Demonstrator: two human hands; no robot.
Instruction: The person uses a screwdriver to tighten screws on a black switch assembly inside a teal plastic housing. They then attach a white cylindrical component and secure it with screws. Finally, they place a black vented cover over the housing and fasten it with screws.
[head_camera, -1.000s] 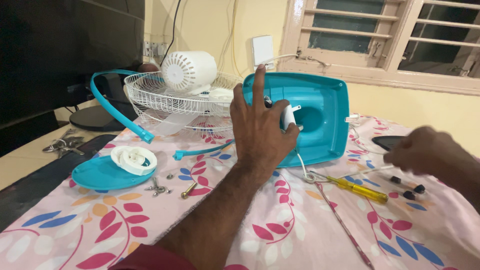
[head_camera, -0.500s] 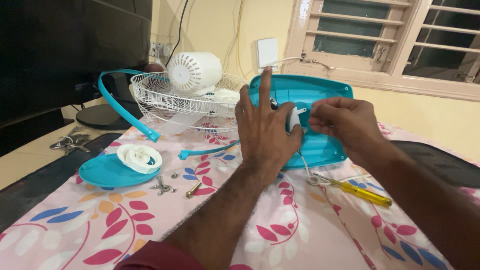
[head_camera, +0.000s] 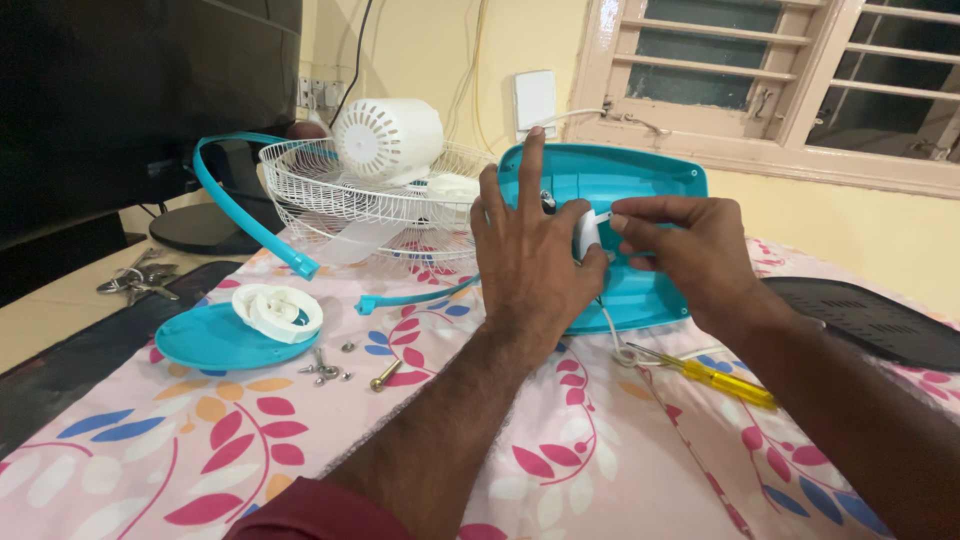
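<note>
**Head view: fan base housing and small white part, both hands engaged**

Head view, single frame, looking down along both forearms.

- Turquoise fan base housing (head_camera: 640, 215): stands tilted on its edge on the floral cloth (head_camera: 560, 450), hollow side facing the person, long axis left to right.
- Small white part (head_camera: 585, 235): sits against the hollow of the housing, between the two hands; a thin white cord (head_camera: 607, 325) trails down from it to the cloth.
- Left hand (head_camera: 525, 255): braced on the housing, index finger straight up along it, thumb pressed to the left side of the white part. Grip open-handed, steadying rather than clenched.
- Right hand (head_camera: 690, 250): comes in from the right, fingertips pinching the right side of the white part. Both hands touch it; the part lies directly ahead of the pinch, at fingertip level.
- Yellow-handled screwdriver (head_camera: 715, 378): flat on the cloth below the right wrist, blade pointing left.
- Loose screws (head_camera: 345, 368): scattered near a turquoise round cover (head_camera: 200, 345) carrying a white ring piece (head_camera: 278, 310).
- White wire fan guard (head_camera: 370, 200) with motor housing (head_camera: 390, 135): behind the left hand, well apart.
</note>
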